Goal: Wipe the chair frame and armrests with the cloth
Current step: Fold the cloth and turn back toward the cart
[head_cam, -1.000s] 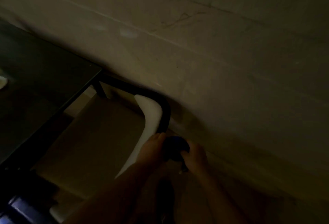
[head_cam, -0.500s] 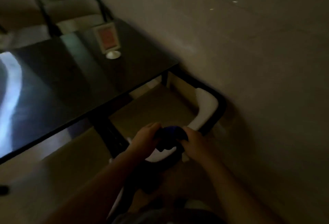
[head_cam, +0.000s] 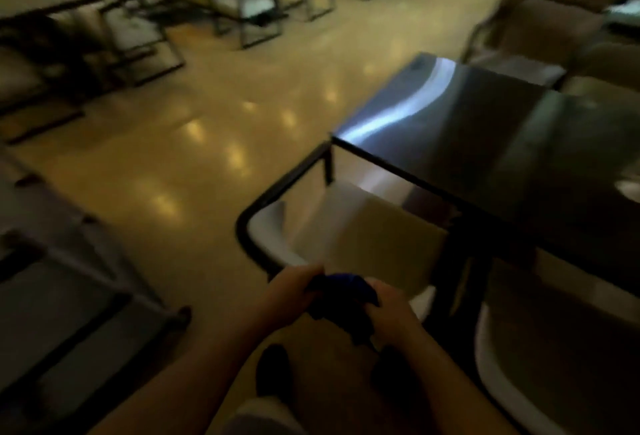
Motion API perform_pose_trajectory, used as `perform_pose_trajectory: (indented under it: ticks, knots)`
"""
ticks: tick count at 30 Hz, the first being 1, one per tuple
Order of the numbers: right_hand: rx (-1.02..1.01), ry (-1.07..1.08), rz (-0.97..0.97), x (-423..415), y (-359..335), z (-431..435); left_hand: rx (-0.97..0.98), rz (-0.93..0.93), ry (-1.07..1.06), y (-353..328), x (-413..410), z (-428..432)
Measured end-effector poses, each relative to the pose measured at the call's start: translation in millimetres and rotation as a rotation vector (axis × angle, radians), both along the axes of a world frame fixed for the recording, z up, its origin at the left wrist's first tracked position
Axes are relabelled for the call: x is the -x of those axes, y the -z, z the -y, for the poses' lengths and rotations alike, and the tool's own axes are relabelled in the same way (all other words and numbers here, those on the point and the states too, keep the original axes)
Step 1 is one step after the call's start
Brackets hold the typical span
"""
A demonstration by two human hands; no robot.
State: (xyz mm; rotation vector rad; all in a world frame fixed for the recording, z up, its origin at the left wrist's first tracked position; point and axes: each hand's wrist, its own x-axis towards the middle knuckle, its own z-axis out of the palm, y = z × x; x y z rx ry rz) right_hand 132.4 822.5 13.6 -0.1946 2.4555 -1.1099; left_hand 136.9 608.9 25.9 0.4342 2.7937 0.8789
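A dark blue cloth (head_cam: 341, 294) is bunched between both of my hands at the lower middle of the view. My left hand (head_cam: 289, 287) grips its left end and my right hand (head_cam: 388, 310) grips its right end. Just beyond them stands a chair with a black metal frame (head_cam: 247, 230) and a white seat shell (head_cam: 268, 230). The frame's rounded left corner lies ahead and left of my left hand. The view is dim and blurred.
A dark glossy table (head_cam: 485, 130) stands over the chair at right. Another white chair (head_cam: 498, 382) is at lower right. Rows of black-framed chairs (head_cam: 249, 5) fill the back and left. Shiny tan floor (head_cam: 173, 157) lies between them. My dark shoes (head_cam: 273, 369) show below.
The view has swung from the wall on the right to the open room on the left. Both hands keep hold of the cloth at the chair's back.
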Motion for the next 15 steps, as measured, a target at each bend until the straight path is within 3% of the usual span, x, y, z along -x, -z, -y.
perform_pose_trajectory:
  ticks: [9,15]
  knots:
    - [-0.154,-0.651,-0.085,50.2,-4.7,301.5,-0.075,-0.034,-0.659,19.1,-76.0,256.6]
    - [-0.113,-0.799,-0.076,26.8,-20.4,476.8,-0.112,-0.066,-0.909,6.4,-120.6,398.6]
